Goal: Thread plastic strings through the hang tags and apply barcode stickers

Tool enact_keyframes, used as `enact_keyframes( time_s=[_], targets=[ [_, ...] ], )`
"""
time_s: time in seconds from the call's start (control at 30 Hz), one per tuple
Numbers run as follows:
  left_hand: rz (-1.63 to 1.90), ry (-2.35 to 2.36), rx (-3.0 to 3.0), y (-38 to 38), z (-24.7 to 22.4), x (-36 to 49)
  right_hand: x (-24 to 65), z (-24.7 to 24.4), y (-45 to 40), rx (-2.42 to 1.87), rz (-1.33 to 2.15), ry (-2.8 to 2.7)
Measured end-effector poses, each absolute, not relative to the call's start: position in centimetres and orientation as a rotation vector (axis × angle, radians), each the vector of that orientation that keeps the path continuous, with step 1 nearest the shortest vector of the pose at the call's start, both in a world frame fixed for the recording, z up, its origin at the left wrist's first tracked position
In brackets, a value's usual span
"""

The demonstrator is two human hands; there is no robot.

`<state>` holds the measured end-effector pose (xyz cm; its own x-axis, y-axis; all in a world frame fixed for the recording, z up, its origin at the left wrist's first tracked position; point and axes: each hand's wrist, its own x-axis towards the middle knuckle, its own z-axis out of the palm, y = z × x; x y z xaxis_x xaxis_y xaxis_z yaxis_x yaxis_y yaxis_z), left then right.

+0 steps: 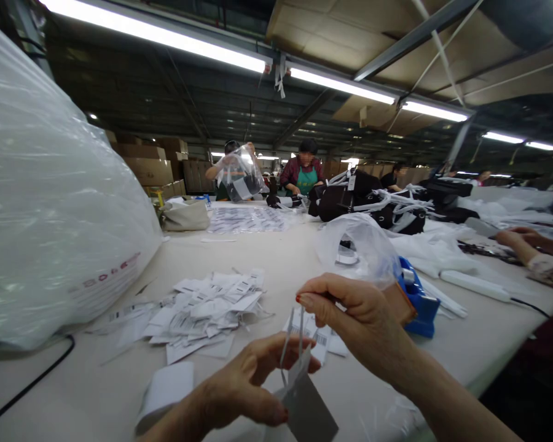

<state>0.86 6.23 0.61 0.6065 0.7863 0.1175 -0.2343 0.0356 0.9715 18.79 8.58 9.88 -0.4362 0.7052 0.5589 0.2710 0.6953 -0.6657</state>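
Note:
Low in front of me hangs a white hang tag [311,406] with a thin string loop [300,334] rising from it. My right hand [350,310] pinches the top of the loop between thumb and fingertips. My left hand [244,387] is around the tag's upper edge, thumb in front and fingers curled behind. Just beyond my hands lies a loose heap of white barcode labels [207,310]. A few more labels [321,337] sit partly behind my right hand. A folded white paper stack [166,390] rests left of my left hand.
A large plastic-wrapped bundle [59,196] stands at left. A blue tape dispenser [419,301] and a clear bag [357,245] lie right. Black bags with white straps [350,196] are piled farther back. Co-workers stand across the table; another person's hands [525,242] are at right.

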Motion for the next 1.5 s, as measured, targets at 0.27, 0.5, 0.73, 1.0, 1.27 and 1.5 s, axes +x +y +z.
enact_keyframes(
  time_s=[0.27,0.5,0.73,1.0,1.27,1.5],
  targets=[
    [0.843,0.621,1.120,5.6,-0.4,0.6,19.2,9.5,8.9,-0.813,0.611,-1.889],
    [0.940,0.808,1.136,5.7,-0.3,0.3,19.2,9.4,9.0,-0.788,0.619,-1.859],
    [1.120,0.838,1.078,5.6,-0.7,0.1,19.5,9.1,9.5,-0.827,0.612,-1.825],
    [1.175,0.886,1.030,5.5,-0.9,-0.2,19.7,8.1,10.6,-0.924,0.603,-1.745],
    [1.149,0.886,1.040,5.2,-0.6,0.0,18.4,5.4,10.2,-1.044,0.889,-1.762],
    [1.157,0.898,1.045,5.1,-1.0,0.0,17.2,3.8,9.1,-0.973,1.124,-1.740]
  ],
)
